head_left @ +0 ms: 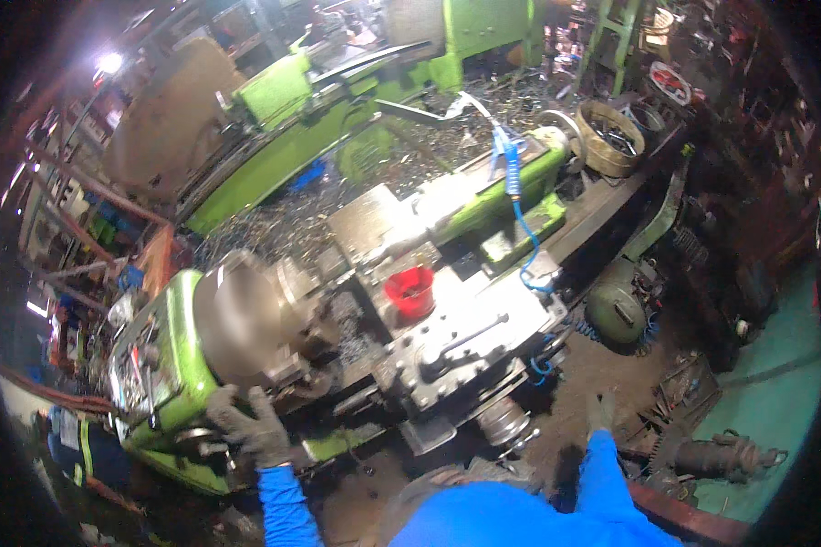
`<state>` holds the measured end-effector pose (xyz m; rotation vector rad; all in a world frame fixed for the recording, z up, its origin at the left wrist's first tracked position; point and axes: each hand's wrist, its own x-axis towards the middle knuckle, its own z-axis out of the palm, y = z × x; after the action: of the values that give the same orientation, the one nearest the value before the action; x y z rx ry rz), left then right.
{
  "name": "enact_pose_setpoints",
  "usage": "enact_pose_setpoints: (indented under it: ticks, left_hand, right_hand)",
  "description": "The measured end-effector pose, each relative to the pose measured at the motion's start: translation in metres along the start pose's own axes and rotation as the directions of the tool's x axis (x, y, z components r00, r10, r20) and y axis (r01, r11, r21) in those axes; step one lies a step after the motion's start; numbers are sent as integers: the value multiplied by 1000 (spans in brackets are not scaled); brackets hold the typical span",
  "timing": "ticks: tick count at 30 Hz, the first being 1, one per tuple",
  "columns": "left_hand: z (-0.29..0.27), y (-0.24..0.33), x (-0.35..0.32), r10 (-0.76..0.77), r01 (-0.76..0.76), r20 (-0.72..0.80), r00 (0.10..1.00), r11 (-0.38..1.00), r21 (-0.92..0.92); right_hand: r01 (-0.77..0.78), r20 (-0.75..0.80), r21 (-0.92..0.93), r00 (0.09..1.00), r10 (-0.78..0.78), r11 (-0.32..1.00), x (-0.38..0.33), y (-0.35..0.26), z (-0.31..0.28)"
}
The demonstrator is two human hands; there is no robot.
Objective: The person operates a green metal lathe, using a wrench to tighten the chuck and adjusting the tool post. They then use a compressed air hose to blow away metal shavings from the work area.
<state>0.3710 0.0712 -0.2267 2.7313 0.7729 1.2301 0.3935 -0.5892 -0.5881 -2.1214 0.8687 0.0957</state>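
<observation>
A green lathe's headstock [184, 342] stands at the left, with a large round metal chuck [242, 314] whose face looks smeared. My left hand [254, 427], in a grey work glove, is just below the chuck at the front of the headstock. Its fingers are spread and hold nothing I can see; whether they touch the lathe I cannot tell. My right hand [600, 412], also gloved, is low at the right, over the brown floor and away from the lathe. Its fingers look stretched out, with nothing visible in them. The tool carriage [456, 360] lies between my hands, bearing a long lever.
A red plastic cup [410, 294] sits on the carriage. Beyond it, a blue air gun [511, 164] with a coiled hose rests by the tailstock [543, 169]. Metal chips cover the area behind. A green rounded machine [616, 305] and heavy shaft parts [711, 456] lie at the right.
</observation>
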Motion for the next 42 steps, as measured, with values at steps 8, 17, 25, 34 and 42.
enact_pose_setpoints:
  ticks: [8, 17, 25, 34, 42]
  left_hand:
    - [38, 14, 72, -32, 4, 149, 988, 983, 184]
    - [58, -8, 60, -9, -26, 155, 988, 974, 226]
    - [74, -19, 47, -70, 46, 90, 993, 968, 245]
    - [80, -28, 45, -76, 68, 45, 996, 984, 163]
    - [82, -40, 45, -145, 145, -16, 989, 989, -4]
  right_hand:
    - [789, -441, -100, 512, -738, 607, 196, -388, 16]
    - [636, -240, -384, 631, -738, 669, 302, -607, 13]
    - [586, -257, -508, 596, -761, 631, 346, -610, 33]
    - [534, -379, -506, 567, -731, 677, 392, -585, 34]
    - [619, -424, -461, 476, -770, 636, 451, -579, 23]
